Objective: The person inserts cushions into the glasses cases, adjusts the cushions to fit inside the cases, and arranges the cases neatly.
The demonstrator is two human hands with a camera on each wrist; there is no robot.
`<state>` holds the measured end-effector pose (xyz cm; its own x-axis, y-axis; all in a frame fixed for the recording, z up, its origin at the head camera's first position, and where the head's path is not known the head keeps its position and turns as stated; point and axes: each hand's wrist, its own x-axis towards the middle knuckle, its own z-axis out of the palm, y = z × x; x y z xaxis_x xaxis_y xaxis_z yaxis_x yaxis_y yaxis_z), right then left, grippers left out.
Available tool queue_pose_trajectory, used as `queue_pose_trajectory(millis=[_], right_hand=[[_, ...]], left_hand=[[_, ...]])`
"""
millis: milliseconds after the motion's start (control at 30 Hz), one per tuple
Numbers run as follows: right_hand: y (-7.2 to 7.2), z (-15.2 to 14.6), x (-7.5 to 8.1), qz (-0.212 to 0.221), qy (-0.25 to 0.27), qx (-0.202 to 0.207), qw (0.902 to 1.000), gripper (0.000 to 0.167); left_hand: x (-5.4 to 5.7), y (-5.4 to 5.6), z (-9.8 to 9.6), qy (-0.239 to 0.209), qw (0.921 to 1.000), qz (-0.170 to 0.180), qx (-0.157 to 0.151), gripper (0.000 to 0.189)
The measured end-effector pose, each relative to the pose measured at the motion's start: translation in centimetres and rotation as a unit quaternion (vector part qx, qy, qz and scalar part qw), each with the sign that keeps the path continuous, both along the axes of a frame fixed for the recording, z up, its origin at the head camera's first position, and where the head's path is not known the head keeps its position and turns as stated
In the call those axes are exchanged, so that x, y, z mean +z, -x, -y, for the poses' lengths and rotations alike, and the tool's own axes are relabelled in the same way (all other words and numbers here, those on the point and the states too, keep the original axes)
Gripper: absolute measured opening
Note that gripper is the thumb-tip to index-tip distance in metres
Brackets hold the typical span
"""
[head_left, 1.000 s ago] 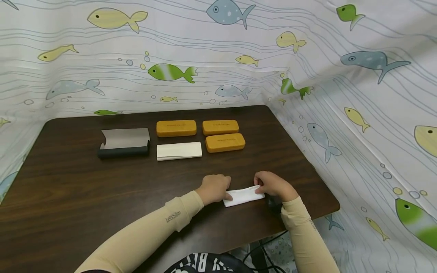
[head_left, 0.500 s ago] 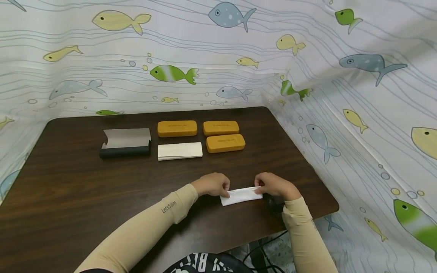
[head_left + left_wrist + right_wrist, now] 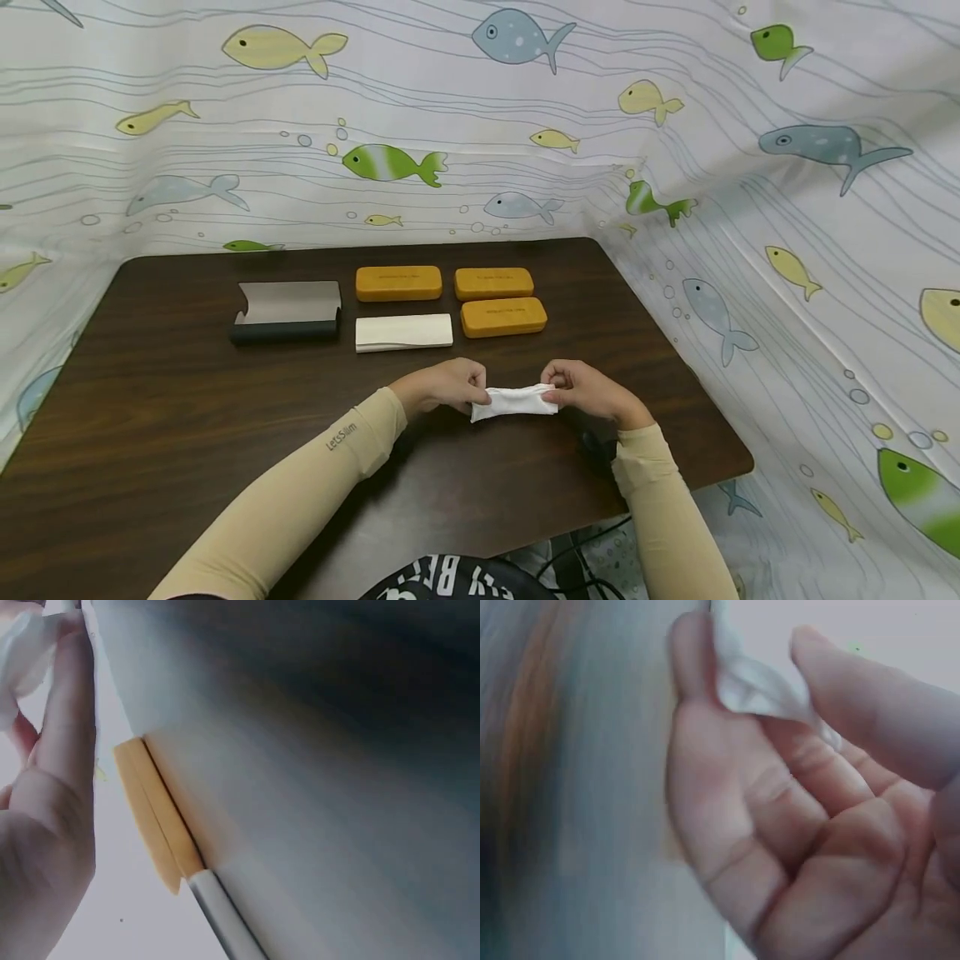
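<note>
A small folded white cloth stretches between both hands in the head view, sagging slightly, and looks raised off the table. My left hand pinches its left end between thumb and fingers. At the right end, my right hand pinches it with curled fingers. In the left wrist view, part of the cloth shows beside the left fingers. The right wrist view has the cloth between the thumb and the fingers of the right hand.
Beyond the hands, a cream folded cloth or paper lies on the brown table. Three yellow cases lie behind and beside it. Farther left is an open dark case with a pale inside. A dark object is partly hidden by the right wrist.
Both hands have moved the white cloth up and away from the body, apparently off the table. The left hand has also shifted its hold on the left end. The cases stay in place.
</note>
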<state>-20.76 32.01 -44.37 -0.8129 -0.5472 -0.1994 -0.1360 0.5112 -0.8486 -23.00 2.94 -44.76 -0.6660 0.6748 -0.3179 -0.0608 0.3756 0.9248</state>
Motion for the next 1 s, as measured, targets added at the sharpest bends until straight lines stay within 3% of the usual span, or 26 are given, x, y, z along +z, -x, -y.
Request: queue_pose_trajectory(millis=[167, 333, 567, 800, 1000], right_hand=[[0.7, 1.4, -0.7, 0.050, 0.058, -0.023, 0.9968, 0.027], [1.6, 3.2, -1.2, 0.095, 0.088, -0.049, 0.9904, 0.031], [2.4, 5.9, -1.4, 0.132, 0.114, -0.070, 0.9822, 0.033], [2.7, 7.4, -1.0, 0.155, 0.140, -0.061, 0.9761, 0.036], [2.9, 8.7, -0.6, 0.151, 0.140, -0.043, 0.9775, 0.036]], left_hand=[[-0.2, 0.4, 1.4, -0.059, 0.9947, 0.068, 0.051, 0.014], [-0.1, 0.8, 3.4, -0.074, 0.9896, 0.106, 0.063, 0.016], [0.3, 1.3, 6.2, -0.051, 0.9894, 0.114, 0.074, 0.031], [0.3, 1.2, 7.6, -0.052, 0.9888, 0.113, 0.083, 0.030], [0.3, 1.3, 8.9, -0.061, 0.9877, 0.108, 0.095, 0.029]])
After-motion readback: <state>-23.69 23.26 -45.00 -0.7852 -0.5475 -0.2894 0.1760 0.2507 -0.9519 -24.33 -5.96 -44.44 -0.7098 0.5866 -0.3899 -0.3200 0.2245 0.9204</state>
